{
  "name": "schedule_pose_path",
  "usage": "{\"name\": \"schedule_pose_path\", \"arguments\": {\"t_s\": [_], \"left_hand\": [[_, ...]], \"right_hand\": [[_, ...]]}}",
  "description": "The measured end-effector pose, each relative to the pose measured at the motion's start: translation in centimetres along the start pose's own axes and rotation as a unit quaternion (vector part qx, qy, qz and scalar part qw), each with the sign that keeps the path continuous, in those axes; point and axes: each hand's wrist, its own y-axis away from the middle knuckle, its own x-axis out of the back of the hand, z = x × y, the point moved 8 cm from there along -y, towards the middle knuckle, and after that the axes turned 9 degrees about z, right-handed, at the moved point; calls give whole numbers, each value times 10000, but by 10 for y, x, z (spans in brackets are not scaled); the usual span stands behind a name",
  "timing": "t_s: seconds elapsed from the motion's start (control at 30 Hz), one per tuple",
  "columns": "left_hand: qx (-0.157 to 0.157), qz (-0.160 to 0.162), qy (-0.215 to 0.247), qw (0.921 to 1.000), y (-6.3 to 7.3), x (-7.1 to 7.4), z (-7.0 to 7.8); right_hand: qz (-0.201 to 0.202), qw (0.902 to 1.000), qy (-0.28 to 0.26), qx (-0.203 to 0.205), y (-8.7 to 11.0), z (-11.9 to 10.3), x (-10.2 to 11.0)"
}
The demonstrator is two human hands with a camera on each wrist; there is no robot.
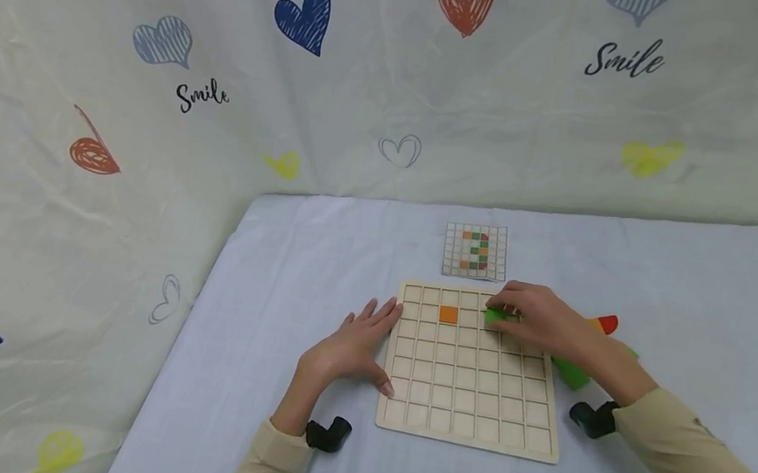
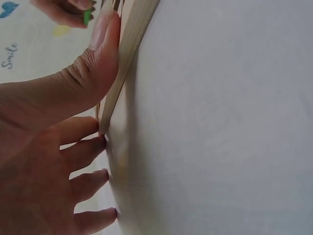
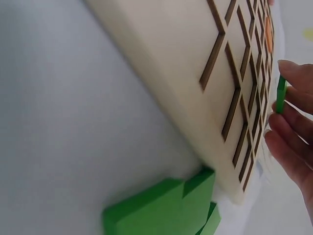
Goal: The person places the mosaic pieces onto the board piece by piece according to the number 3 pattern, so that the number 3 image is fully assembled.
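A pale wooden grid board [image 1: 467, 404] lies on the white cloth, with one orange square tile [image 1: 448, 315] in a cell of its upper part. My right hand [image 1: 536, 315] is over the board's upper right, pinching a green tile [image 1: 495, 317] between thumb and fingers. In the right wrist view that tile is held on edge, above the grid. My left hand [image 1: 350, 348] rests along the board's left edge with fingers spread. Its thumb [image 2: 105, 54] touches the board's rim in the left wrist view.
Behind the board lies a small card [image 1: 451, 259] printed with a coloured grid pattern. Loose green pieces [image 1: 572, 376] lie by the board's right edge, partly under my right forearm. A red piece [image 1: 608, 323] shows beyond it. A heart-printed cloth hangs behind.
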Motion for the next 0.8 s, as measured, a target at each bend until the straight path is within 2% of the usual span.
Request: {"name": "schedule_pose_path", "arguments": {"t_s": [0.3, 0.57, 0.8], "left_hand": [[51, 32, -28, 10000, 0, 0, 2], [41, -22, -85, 10000, -2, -6, 2], [27, -13, -111, 9999, -2, -5, 3]], "right_hand": [[-241, 9995, -46, 222, -15, -11, -16], [-205, 9990, -31, 389, -19, -17, -24], [-128, 9986, 131, 490, -20, -20, -26]]}}
